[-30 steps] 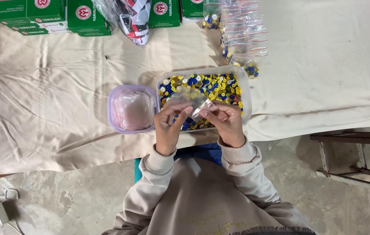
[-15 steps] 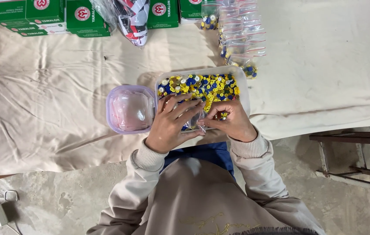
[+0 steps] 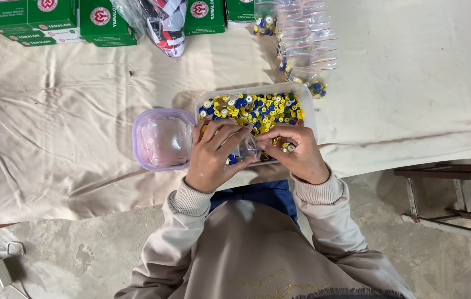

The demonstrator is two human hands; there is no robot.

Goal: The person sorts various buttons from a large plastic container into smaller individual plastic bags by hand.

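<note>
Since a second ago we've dropped both hands from just above the tub down onto its near edge, and the little bag we were holding up is now low over the buttons. The small clear plastic bag (image 3: 248,148) sits pinched between our two hands, right over the near rim of the clear tub of buttons (image 3: 308,102), which is full of yellow, blue and white ones. Our left hand (image 3: 213,158) has its fingers spread and curled over the bag's left side, fingertips touching it; our right hand (image 3: 296,155) is closed in a pinch on the bag's right edge, and a couple of loose buttons seem tucked under those fingers, though it's too small to be sure. So the bag is gripped from both sides, in the gap between thumbs and forefingers.

What could go wrong, as we see it: the bag is thin and slippery, so if either pinch slackens the mouth could flop shut or tip, and buttons would scatter on the cream cloth (image 3: 69,138) or off the table edge near our lap.

Just left of the tub, touching it, is an empty purple-rimmed container (image 3: 161,141). Farther back lie a pile of filled zip bags (image 3: 307,50) and green boxes (image 3: 52,19).
</note>
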